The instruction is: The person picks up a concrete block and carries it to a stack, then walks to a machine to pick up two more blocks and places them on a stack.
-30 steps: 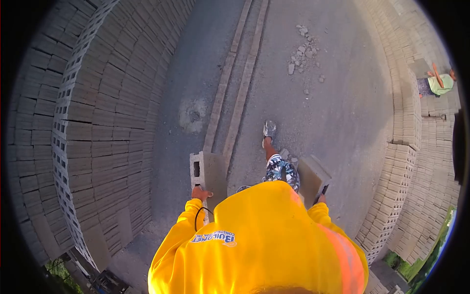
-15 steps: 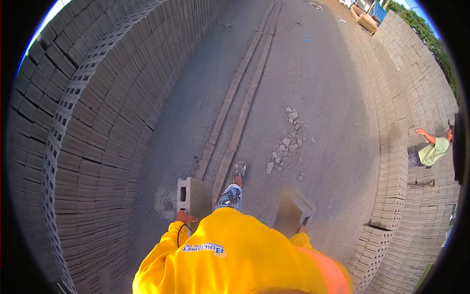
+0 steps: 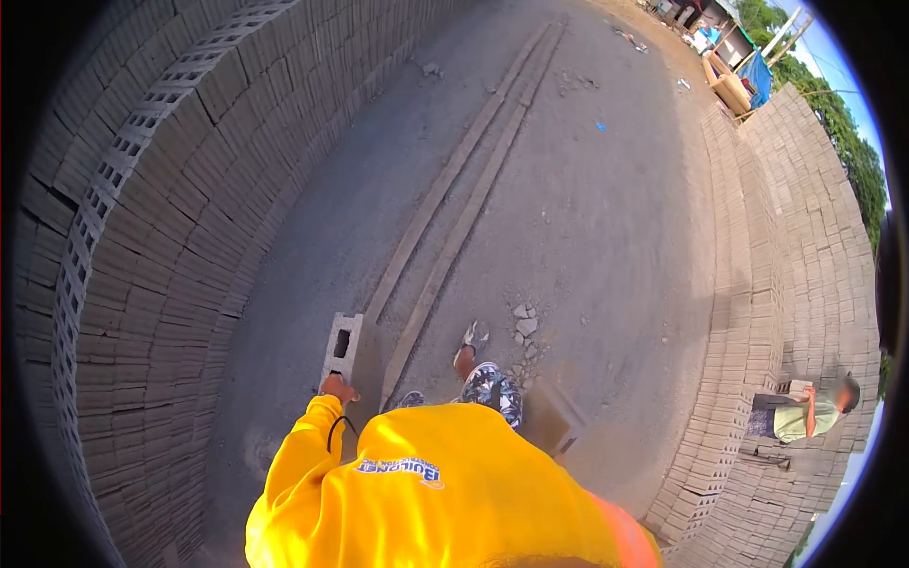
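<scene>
Rubble (image 3: 524,322) now lies closer; left hand (image 3: 336,387) grips hollow concrete block (image 3: 352,355).

Bright daylight here, hard sun from the upper right, washing out the sky. The left block wall (image 3: 170,218) sits in shade and throws its shadow across the ground (image 3: 568,237). The yellow sleeve (image 3: 312,445) glows, almost overexposed. Heavy fisheye bending, black vignette all round. The right-hand block (image 3: 547,421) is smeared with motion blur.
</scene>
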A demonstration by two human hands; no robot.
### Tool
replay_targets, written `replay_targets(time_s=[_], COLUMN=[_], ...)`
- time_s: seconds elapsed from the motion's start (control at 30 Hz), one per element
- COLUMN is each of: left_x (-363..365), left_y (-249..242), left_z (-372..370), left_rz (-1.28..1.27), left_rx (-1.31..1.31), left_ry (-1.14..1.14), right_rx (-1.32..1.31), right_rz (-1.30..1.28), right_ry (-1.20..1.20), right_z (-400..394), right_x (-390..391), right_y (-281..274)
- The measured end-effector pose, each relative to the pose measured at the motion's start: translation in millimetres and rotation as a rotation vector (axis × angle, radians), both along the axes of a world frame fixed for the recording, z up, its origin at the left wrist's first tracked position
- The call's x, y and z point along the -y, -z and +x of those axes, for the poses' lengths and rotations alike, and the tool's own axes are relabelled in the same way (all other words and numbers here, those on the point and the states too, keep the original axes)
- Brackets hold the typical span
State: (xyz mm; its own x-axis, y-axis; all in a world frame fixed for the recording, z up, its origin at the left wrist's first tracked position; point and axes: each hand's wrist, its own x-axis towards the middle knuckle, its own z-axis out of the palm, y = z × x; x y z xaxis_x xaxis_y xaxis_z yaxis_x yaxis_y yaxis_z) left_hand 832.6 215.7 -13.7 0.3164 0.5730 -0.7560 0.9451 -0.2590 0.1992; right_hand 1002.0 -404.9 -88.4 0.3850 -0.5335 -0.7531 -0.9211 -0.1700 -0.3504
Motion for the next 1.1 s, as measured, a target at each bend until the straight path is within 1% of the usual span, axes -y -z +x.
replay_targets(time_s=[0.07, 0.17, 0.27, 0.33, 0.4, 0.47, 0.5, 0.57, 0.67, 0.7, 0.73, 0.8, 0.93, 0.97, 1.03, 1.07, 1.1], left_x=[-9, -27, -41, -57, -65, -77, -82, -89, -99, -109, -117, -126, -171, -179, -198, -208, -219], left_y=[-6, -14, -10, -15, -19, -28, -26, -20, 13, 29, 33, 29, 22, 18, 14, 13, 11], left_z=[78, 203, 316, 393, 470, 549, 589, 668, 778, 814, 867, 943, 1102, 1141, 1215, 1250, 1288], left_rz=[0.049, 0.023, 0.076, 0.019, -0.034, -0.068, -0.072, -0.089, -0.01, -0.057, -0.029, 0.009, -0.102, -0.067, 0.005, 0.003, 0.002], left_rx=[0.04, -0.045, 0.002, -0.015, 0.005, 0.055, 0.026, -0.034, -0.023, 0.009, -0.002, -0.068, -0.065, -0.03, 0.033, 0.058, 0.083], left_ry=[0.005, 0.041, 0.059, 0.075, 0.081, 0.08, 0.076, 0.064, 0.076, 0.07, 0.066, 0.065, 0.08, 0.078, 0.067, 0.06, 0.05], right_rx=[-0.009, -0.026, -0.033, -0.038, -0.019, -0.015, -0.016, -0.03, -0.047, -0.061, -0.055, -0.066, -0.07, -0.069, -0.077, -0.08, -0.083], right_rz=[0.018, 0.029, 0.056, 0.126, 0.01, -0.046, -0.064, -0.066, -0.049, -0.063, -0.061, -0.06, -0.075, -0.074, -0.07, -0.053, -0.02], right_ry=[0.003, -0.01, -0.039, -0.023, -0.014, -0.012, -0.017, 0.003, -0.009, -0.026, -0.017, -0.028, -0.056, -0.06, -0.075, -0.078, -0.079], right_z=[78, 192, 305, 365, 461, 547, 588, 664, 774, 811, 857, 950, 1109, 1149, 1226, 1264, 1300], right_x=[-11, -13, -4, 19, -39, -75, -88, -105, -95, -86, -101, -132, -177, -189, -217, -230, -230], right_y=[18, 45, 75, 125, 41, 1, -8, -11, 28, 44, 29, 4, -38, -45, -51, -51, -35])
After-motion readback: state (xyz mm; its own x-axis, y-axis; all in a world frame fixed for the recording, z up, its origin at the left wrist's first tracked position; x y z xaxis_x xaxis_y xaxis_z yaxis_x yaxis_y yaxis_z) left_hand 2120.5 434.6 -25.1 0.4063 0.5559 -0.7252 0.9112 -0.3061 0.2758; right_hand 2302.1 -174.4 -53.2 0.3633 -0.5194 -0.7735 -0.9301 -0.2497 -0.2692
